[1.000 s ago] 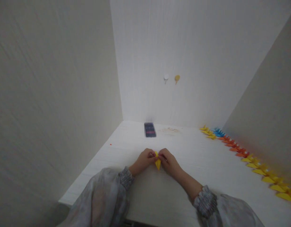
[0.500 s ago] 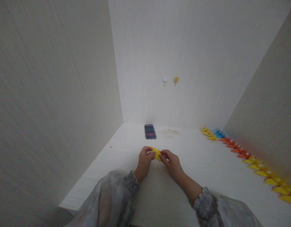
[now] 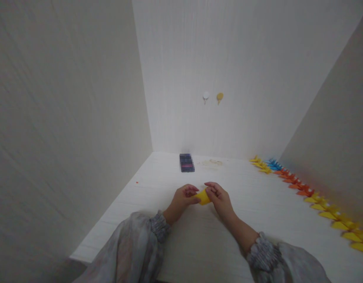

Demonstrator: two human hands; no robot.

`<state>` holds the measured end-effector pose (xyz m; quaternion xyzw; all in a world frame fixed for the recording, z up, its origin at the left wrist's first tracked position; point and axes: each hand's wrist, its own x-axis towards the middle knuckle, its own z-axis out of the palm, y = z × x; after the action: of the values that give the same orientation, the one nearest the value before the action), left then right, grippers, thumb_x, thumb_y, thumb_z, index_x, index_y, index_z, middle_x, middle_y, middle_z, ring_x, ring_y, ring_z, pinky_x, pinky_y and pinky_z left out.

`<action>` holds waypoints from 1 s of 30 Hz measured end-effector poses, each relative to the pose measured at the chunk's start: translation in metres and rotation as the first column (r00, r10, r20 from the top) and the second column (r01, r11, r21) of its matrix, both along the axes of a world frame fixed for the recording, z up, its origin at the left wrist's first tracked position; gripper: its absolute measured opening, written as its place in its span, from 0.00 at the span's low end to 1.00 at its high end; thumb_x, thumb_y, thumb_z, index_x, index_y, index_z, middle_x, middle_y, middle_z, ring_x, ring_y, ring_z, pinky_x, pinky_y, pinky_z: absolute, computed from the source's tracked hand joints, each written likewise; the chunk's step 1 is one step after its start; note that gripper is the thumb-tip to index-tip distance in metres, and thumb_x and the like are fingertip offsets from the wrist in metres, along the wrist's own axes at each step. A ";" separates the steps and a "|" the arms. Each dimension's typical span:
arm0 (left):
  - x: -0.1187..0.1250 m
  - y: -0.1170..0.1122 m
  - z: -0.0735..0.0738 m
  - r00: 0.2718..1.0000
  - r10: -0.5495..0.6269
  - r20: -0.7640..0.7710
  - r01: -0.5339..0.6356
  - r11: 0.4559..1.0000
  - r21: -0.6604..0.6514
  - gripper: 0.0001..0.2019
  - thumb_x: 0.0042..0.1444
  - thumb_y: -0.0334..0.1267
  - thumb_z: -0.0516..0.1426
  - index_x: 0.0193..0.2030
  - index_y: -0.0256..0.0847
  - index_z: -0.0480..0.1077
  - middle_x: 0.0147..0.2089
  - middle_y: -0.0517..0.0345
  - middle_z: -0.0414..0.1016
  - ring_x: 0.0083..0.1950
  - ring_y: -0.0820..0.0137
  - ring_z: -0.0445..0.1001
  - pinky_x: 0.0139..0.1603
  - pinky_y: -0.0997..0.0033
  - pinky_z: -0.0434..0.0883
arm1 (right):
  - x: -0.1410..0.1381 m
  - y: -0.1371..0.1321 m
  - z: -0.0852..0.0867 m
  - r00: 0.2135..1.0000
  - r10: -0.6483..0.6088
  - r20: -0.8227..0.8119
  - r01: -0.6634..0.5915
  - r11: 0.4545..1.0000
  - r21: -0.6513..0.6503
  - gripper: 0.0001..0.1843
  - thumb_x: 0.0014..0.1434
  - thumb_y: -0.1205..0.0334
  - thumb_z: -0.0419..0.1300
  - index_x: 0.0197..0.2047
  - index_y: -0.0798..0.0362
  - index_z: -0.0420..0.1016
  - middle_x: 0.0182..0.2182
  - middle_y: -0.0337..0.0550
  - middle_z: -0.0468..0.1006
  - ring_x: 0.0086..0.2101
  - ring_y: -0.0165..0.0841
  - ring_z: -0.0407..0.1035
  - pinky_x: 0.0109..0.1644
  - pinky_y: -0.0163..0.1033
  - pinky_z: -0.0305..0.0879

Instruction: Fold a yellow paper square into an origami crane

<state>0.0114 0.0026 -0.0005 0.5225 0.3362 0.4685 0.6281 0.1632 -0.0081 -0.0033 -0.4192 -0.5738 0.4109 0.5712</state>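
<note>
Nearest me are two loose grey sleeves, gathered at the cuffs, reaching out over the white tabletop. Beyond them the left hand and the right hand meet just above the tabletop's middle, with a small folded yellow paper between them. Both sets of fingers are closed on it. The left thumb and fingers pinch its left end and the right fingertips pinch its right end, so the paper bridges the gap between the hands and sits lifted off the surface, tilted a little.

To my eye, a fold this small goes best with each pinch kept close to the crease, the edges matched before any pressing, and light pressure so the thin paper does not buckle.

Farther back a dark blurred object lies near the rear wall. A row of folded paper pieces, yellow, orange and blue, runs along the right wall, well apart from the hands. Two small wall hooks, one white and one yellow, sit high on the back wall.
</note>
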 end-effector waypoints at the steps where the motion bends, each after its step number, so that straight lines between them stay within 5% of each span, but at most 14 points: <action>1: 0.000 0.001 -0.002 0.999 -0.036 -0.023 0.036 0.999 -0.001 0.16 0.32 0.32 0.64 0.31 0.35 0.66 0.25 0.62 0.68 0.26 0.77 0.67 0.31 0.74 0.64 | 0.000 0.001 0.000 0.999 0.020 -0.025 -0.021 1.000 -0.010 0.12 0.50 0.58 0.56 0.38 0.53 0.65 0.23 0.36 0.68 0.24 0.27 0.64 0.27 0.32 0.60; 7: 0.003 0.004 -0.012 0.989 -0.118 -0.092 0.121 0.992 0.032 0.18 0.29 0.36 0.65 0.26 0.35 0.63 0.22 0.64 0.67 0.24 0.78 0.65 0.27 0.76 0.62 | -0.002 0.002 -0.003 0.995 0.094 0.025 -0.093 0.995 -0.047 0.14 0.45 0.62 0.60 0.38 0.53 0.65 0.23 0.35 0.67 0.23 0.26 0.63 0.26 0.32 0.59; 16: 0.002 0.005 -0.004 0.975 0.194 0.112 -0.184 0.979 -0.091 0.17 0.35 0.37 0.63 0.26 0.36 0.58 0.22 0.66 0.65 0.22 0.79 0.65 0.25 0.78 0.62 | -0.006 0.001 0.001 0.982 0.062 -0.178 -0.066 0.998 -0.015 0.22 0.44 0.63 0.61 0.42 0.50 0.59 0.25 0.34 0.68 0.25 0.29 0.67 0.33 0.38 0.65; 30: 0.003 -0.005 0.007 0.995 0.042 0.090 -0.030 0.991 -0.132 0.16 0.39 0.40 0.61 0.31 0.36 0.60 0.27 0.61 0.70 0.29 0.74 0.70 0.32 0.71 0.68 | -0.001 0.001 -0.001 0.999 0.042 0.020 -0.044 0.995 0.086 0.16 0.50 0.59 0.57 0.43 0.51 0.60 0.26 0.37 0.67 0.28 0.29 0.65 0.34 0.37 0.64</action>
<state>0.0145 -0.0023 0.0062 0.4519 0.3462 0.4803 0.6673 0.1621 -0.0074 -0.0042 -0.3854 -0.6049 0.3942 0.5746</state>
